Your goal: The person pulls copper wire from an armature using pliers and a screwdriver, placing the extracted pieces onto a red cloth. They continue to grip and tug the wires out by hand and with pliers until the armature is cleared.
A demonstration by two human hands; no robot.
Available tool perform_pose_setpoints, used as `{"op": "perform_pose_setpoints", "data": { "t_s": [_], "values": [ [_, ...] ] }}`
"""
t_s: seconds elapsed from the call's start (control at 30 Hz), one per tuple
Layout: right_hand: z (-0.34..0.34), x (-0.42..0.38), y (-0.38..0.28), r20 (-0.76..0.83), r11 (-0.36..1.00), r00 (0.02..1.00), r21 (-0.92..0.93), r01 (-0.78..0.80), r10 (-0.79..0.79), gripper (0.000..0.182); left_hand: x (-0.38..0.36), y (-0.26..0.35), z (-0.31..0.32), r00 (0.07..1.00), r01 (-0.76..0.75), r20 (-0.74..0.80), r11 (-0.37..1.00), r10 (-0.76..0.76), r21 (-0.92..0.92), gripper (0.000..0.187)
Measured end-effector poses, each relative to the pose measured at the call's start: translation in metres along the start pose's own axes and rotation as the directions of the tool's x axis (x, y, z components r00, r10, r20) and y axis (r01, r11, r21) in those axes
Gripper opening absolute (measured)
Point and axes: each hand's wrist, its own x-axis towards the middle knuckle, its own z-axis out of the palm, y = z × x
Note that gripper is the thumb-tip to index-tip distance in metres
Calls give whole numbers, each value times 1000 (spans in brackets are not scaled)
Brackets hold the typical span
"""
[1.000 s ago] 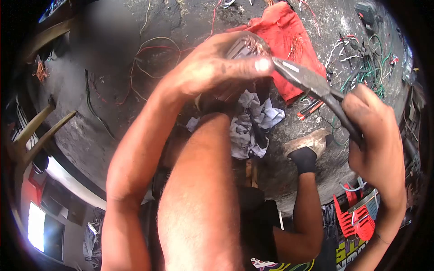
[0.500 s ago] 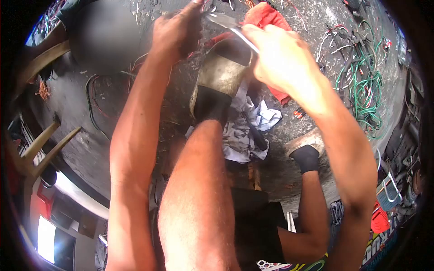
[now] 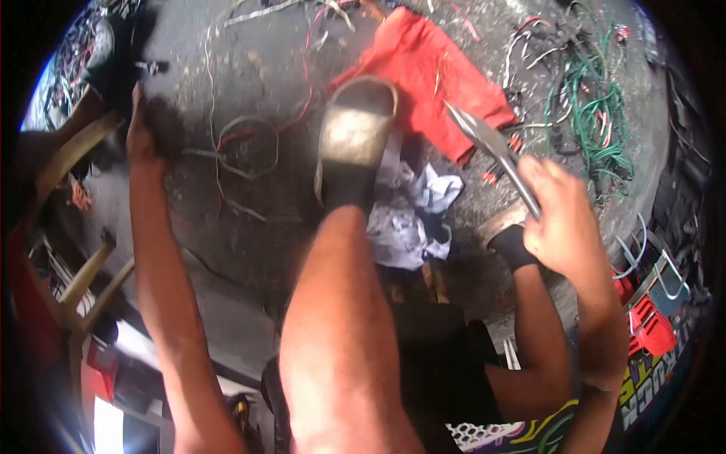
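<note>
My left hand (image 3: 146,136) is at the upper left, dark and blurred, with one digit stretched out and nothing visible gripped in it. Just beyond it lies a small metallic item (image 3: 153,67). My right hand (image 3: 560,216) closes around the handle end of a pointed, knife-like metal tool (image 3: 491,147), its tip directed up and left. Under the tip lies a red cloth (image 3: 435,83). Left of the cloth is a sandalled foot (image 3: 354,136). A loop of thin wire (image 3: 276,147) lies on the dark floor between my left hand and that foot.
Tangled green wires (image 3: 605,144) lie at the upper right. Crumpled pale cloth (image 3: 401,238) is beside the foot. A chair's legs (image 3: 79,284) stand at the left. A red plastic item (image 3: 652,325) is at the lower right. Another person's dark shoe (image 3: 104,45) shows at the upper left.
My hands have moved apart: the left went left and down, the right went right and down with the metal tool. The red cloth and the wire loop are now uncovered.
</note>
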Motion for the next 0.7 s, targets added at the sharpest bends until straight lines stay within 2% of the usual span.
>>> {"op": "perform_pose_setpoints", "data": {
  "t_s": [0.03, 0.07, 0.1, 0.17, 0.2, 0.27, 0.3, 0.37, 0.4, 0.47, 0.5, 0.57, 0.6, 0.67, 0.7],
  "values": [
    [-1, -7, 9, 26, 998, 1000, 66, -15, 13, 53, -23, -5, 27, 959, -139, -251, 990, 135, 4, 40],
    [1, -11, 16, 66, 992, 998, 123, -32, 23, 51, -33, -21, 56, 837, -264, -492, 964, 239, 19, 38],
    [6, -6, 19, 78, 994, 997, 103, -34, 26, 51, -37, -30, 76, 839, -264, -493, 964, 228, -4, 38],
    [28, 7, 26, 185, 972, 967, 122, -201, 177, 50, -52, -42, 104, 772, -260, -578, 961, 264, 91, 47],
    [51, 7, 34, -29, 985, 998, 167, -54, 60, 48, -54, -55, 107, 773, -249, -585, 966, 246, 77, 47],
    [69, 15, 38, 32, 962, 991, 237, -135, 132, 49, -53, -73, 114, 899, -184, -422, 975, 115, -125, 61],
    [75, 17, 39, 33, 962, 991, 236, -134, 130, 49, -54, -81, 123, 898, -184, -424, 975, 115, -126, 61],
    [83, 18, 41, 109, 936, 976, 278, -214, 191, 46, -56, -96, 148, 942, -62, -335, 992, 24, -105, 68],
    [82, 20, 38, 108, 936, 975, 278, -215, 192, 46, -54, -103, 152, 943, -62, -333, 993, 24, -105, 68],
    [78, 23, 33, 367, 749, 846, 411, -520, 386, 48, -51, -115, 161, 958, -28, -285, 998, 12, -50, 71],
    [82, 22, 41, 366, 750, 845, 408, -521, 389, 48, -50, -117, 168, 959, -28, -283, 998, 11, -53, 71],
    [92, 20, 57, 460, 412, 842, 735, -539, 282, 52, -51, -116, 182, 946, 20, -323, 1000, -27, -24, 69],
    [94, 19, 63, 461, 413, 842, 734, -540, 282, 52, -50, -117, 182, 946, 20, -324, 999, -27, -26, 69],
    [94, 22, 64, 514, -33, 830, 854, -520, 216, 58, -51, -118, 183, 952, 5, -306, 1000, -13, -27, 69],
    [95, 23, 70, 543, -122, 824, 840, -529, 162, 59, -52, -116, 182, 951, 3, -310, 1000, -11, -27, 69]
  ]
}}
